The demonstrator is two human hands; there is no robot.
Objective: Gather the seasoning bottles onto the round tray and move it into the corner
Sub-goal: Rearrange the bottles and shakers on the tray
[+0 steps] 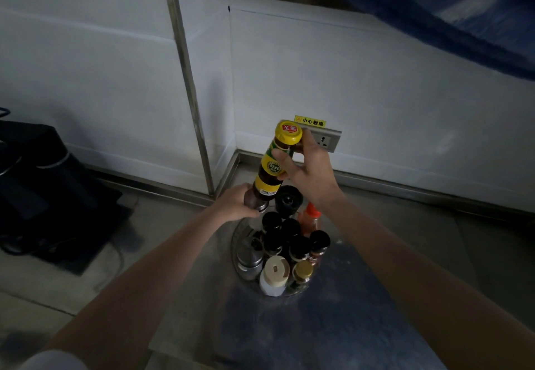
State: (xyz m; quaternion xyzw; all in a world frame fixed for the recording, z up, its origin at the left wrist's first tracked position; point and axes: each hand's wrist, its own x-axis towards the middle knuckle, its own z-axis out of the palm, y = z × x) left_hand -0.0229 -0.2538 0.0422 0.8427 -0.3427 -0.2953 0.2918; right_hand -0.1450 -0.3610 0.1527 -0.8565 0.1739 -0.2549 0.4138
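A tall dark sauce bottle (267, 172) with a yellow cap and yellow label is held tilted, cap toward one o'clock, above the far edge of the round tray (240, 242). The left hand (236, 204) has its fingers curled round the bottle's base at the eight o'clock end. The right hand (304, 167) grips the upper body just below the cap, thumb pressed across the label and the remaining fingers wrapped behind the neck. The tray sits on the steel counter (333, 326), near the wall corner but short of it, with the corner lying at eleven o'clock from the tray. On the tray stand five black-capped jars in a close cluster, one large black-lidded container (288, 200) at twelve o'clock, one red-capped squeeze bottle (311, 219) at one o'clock, one white bottle with a cream lid (273, 278) at six o'clock, one gold-capped jar (302, 272) beside it, and one steel dispenser (249, 256) at nine o'clock. Whether more items are hidden behind these cannot be told. One wall socket (324, 140) with one yellow warning sticker (310, 121) above it sits behind the right hand. One black appliance (37, 184) stands on the counter well apart at nine o'clock.
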